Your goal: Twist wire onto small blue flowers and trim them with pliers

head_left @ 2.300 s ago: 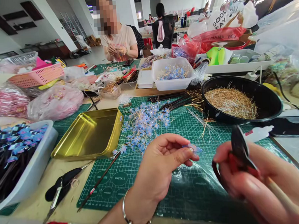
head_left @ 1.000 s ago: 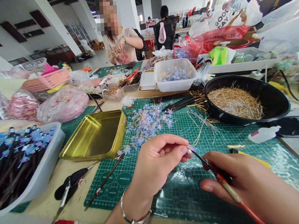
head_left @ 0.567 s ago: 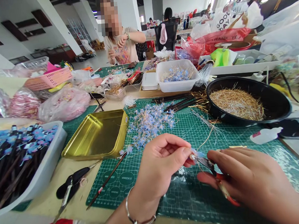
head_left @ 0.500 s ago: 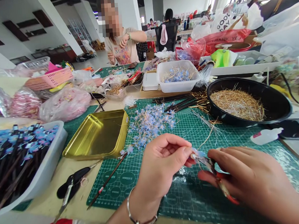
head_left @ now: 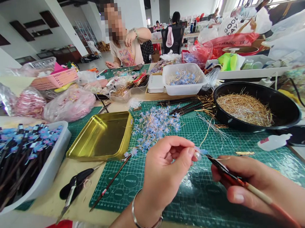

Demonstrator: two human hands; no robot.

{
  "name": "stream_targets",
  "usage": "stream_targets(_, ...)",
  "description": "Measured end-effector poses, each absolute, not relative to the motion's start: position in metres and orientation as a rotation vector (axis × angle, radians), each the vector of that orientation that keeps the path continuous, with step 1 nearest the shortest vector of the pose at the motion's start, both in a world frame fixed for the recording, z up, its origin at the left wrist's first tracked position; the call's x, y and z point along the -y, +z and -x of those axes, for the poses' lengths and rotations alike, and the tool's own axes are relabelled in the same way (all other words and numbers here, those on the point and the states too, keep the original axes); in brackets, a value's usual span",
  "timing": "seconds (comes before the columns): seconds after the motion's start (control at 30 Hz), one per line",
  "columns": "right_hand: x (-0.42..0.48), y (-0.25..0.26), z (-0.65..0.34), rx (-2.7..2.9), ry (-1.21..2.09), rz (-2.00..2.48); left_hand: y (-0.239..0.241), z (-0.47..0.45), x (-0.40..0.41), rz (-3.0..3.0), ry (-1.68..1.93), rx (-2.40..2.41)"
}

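Note:
Pinched between the thumb and forefinger of my left hand (head_left: 162, 172) is a small blue flower (head_left: 202, 151) with a pearly bead (head_left: 197, 156) beside it. A thin pale wire sticks up near the flower. My right hand (head_left: 262, 176) is closed around pliers (head_left: 224, 169) with dark jaws and red-orange handles. Their tip points at the flower's right edge; whether it touches cannot be made out. Beyond my left hand lies a pile of blue flowers (head_left: 156, 122) on gold wires, on the green cutting mat (head_left: 199, 197).
A gold tin tray (head_left: 97, 138) and scissors (head_left: 71, 194) lie left. Blue-flowered sticks fill a plastic bin (head_left: 59, 154). A black bowl (head_left: 283, 102) holds gold wire pieces, with a small white bottle (head_left: 273, 142) in front. Across the table, a person (head_left: 127, 48) sits working.
My right hand has turned and drawn back to the right, so the pliers' jaws now show at the flower. My left hand keeps its pinch. The view has shifted slightly.

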State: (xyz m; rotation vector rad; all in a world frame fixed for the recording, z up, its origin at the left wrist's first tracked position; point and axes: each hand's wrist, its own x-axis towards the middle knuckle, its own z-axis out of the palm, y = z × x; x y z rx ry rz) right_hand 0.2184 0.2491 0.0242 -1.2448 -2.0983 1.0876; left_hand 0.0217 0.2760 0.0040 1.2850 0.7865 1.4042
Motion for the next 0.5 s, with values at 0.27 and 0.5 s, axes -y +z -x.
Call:
stream_targets(0.27,-0.241,0.015,-0.218,2.264,0.898,1.335,0.01,-0.023,-0.27,-1.553,1.463,-0.965)
stream_targets(0.5,-0.241,0.01,-0.214,2.132,0.887,1.338,0.009,-0.022,-0.269,-1.624,1.409,-0.978)
